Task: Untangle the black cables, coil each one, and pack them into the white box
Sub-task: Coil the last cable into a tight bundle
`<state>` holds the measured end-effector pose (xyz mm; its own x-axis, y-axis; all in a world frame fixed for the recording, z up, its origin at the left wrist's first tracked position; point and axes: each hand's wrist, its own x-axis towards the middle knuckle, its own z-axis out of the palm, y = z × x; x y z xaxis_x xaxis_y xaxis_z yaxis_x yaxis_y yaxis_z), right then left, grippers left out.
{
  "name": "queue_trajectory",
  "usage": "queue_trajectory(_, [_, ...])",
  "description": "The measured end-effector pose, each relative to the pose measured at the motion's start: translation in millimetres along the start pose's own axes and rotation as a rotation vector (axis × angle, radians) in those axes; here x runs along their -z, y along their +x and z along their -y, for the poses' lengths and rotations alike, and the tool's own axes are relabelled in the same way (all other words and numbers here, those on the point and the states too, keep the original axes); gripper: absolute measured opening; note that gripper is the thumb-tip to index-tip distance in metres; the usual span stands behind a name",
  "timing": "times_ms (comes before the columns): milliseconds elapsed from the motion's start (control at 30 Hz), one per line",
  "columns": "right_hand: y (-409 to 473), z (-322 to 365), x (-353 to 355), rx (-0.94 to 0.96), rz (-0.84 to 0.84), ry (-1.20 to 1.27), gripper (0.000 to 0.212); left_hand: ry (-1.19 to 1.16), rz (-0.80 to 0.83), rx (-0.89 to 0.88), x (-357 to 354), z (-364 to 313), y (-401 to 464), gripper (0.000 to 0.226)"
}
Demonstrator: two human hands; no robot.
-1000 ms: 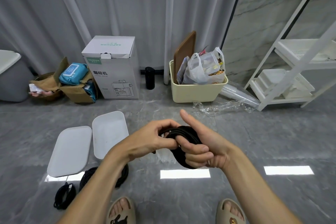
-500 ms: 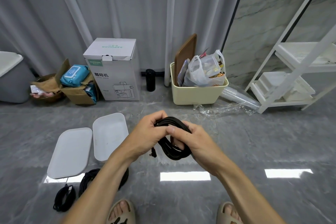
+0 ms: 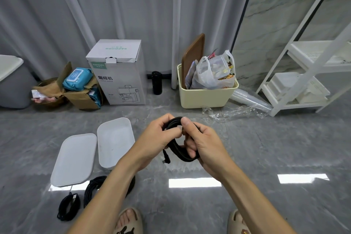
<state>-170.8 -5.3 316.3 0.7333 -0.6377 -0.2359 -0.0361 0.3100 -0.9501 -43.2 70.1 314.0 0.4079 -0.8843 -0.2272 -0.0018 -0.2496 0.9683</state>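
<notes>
A coiled black cable [image 3: 178, 150] hangs in the air between both hands above the grey floor. My left hand [image 3: 153, 138] grips the top of the coil from the left, and a plug end [image 3: 167, 159] dangles below it. My right hand [image 3: 203, 142] holds the coil from the right, thumb pressed on its top and fingers curled through the loop. The open white box [image 3: 114, 140] lies on the floor to the left, with its white lid [image 3: 76, 159] beside it. Two more coiled black cables lie on the floor: a small one [image 3: 67, 208] and a larger one [image 3: 93, 188] partly hidden by my left forearm.
Against the curtain stand a white carton [image 3: 117, 74], a brown box with blue packs [image 3: 81, 89], a black bottle [image 3: 156, 82] and a cream bin [image 3: 205, 95] holding a plastic bag. A white shelf rack [image 3: 307, 74] stands at the right. My sandalled feet [image 3: 129, 222] are at the bottom.
Both hands turned the coil: my right thumb, earlier pointing up, now presses on the coil's top, and the plug end now hangs free below my left hand.
</notes>
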Motion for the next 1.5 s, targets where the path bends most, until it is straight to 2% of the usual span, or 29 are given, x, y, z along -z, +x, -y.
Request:
queue_trajectory(133, [0,-1,5,-0.027,0.013,-0.010,0.036,0.031,0.126,-0.014,9,-3,-4,0.015])
queue_trajectory(200, [1,0,7,-0.045,0.010,-0.041,0.038,-0.003,0.146,-0.021,14,-5,-7,0.024])
queue_trajectory(267, [2,0,9,-0.074,0.010,-0.077,0.040,-0.018,0.071,-0.044,21,-6,-8,0.033])
queue_trajectory(400, [1,-2,10,-0.127,0.068,-0.191,0.043,0.064,-0.095,-0.160,33,-6,-7,0.025])
queue_trajectory(500, [-3,-1,9,-0.156,0.155,-0.231,0.034,0.150,-0.135,-0.240,37,-6,-6,0.025])
queue_trajectory(667, [-9,0,3,-0.151,0.252,-0.247,0.031,0.236,-0.178,-0.330,31,-4,-4,0.029])
queue_trajectory(900, [-6,-1,0,-0.100,0.183,-0.146,0.042,0.243,-0.074,-0.212,17,5,2,0.022])
queue_trajectory(1000, [-6,0,1,-0.085,0.140,-0.143,0.046,0.216,-0.040,-0.173,14,0,-2,0.035])
queue_trajectory(1133, [-5,0,2,-0.072,0.078,-0.141,0.050,0.164,0.171,-0.155,14,-5,-11,0.034])
queue_trajectory(1200, [-4,0,4,-0.066,0.058,-0.148,0.051,0.178,0.243,-0.141,14,-3,-14,0.043])
queue_trajectory(1367, [-4,-3,8,-0.104,0.069,-0.152,0.048,0.235,0.220,-0.143,9,0,-15,0.046])
queue_trajectory(1500, [-1,-6,10,-0.106,0.118,-0.235,0.060,0.251,0.283,-0.110,8,-1,-17,0.054])
